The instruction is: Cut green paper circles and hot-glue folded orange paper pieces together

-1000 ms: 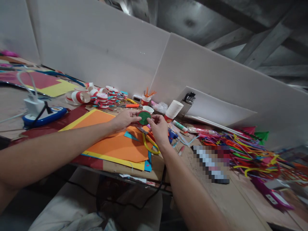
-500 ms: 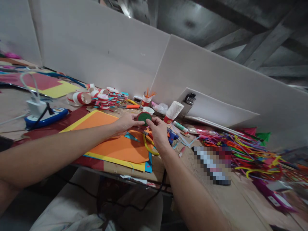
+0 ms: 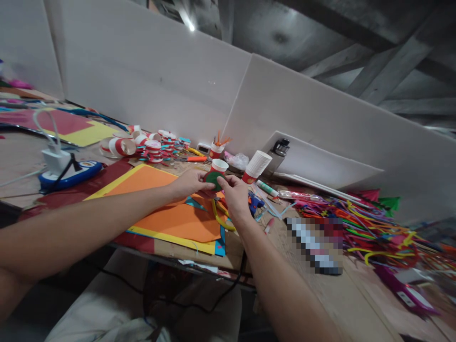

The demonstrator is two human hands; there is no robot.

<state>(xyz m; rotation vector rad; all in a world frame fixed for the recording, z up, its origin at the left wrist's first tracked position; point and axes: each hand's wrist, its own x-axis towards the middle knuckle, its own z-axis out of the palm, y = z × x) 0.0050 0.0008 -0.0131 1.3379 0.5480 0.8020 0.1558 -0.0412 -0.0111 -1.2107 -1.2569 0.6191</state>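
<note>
A round green disc (image 3: 215, 181) is held between my two hands near the middle of the view. My left hand (image 3: 194, 184) grips its left side, fingers closed on the edge. On the right side, my right hand (image 3: 232, 190) pinches the disc with the thumb on its face. Just behind the disc stands a white and red paper cup (image 3: 219, 166). Below my hands lie orange sheets (image 3: 174, 223) on yellow and blue ones, with yellow-handled scissors (image 3: 221, 222) at their right edge.
Stacked paper cups (image 3: 257, 166) and a dark bottle (image 3: 280, 154) stand behind my right hand. Cut cup pieces (image 3: 153, 151) sit at the back left, a blue power strip (image 3: 71, 175) at left. Colourful pipe cleaners (image 3: 366, 228) spread over the right side.
The green disc has dropped slightly and its face is turned a little, so more of the cup behind it shows. Both hands keep their hold.
</note>
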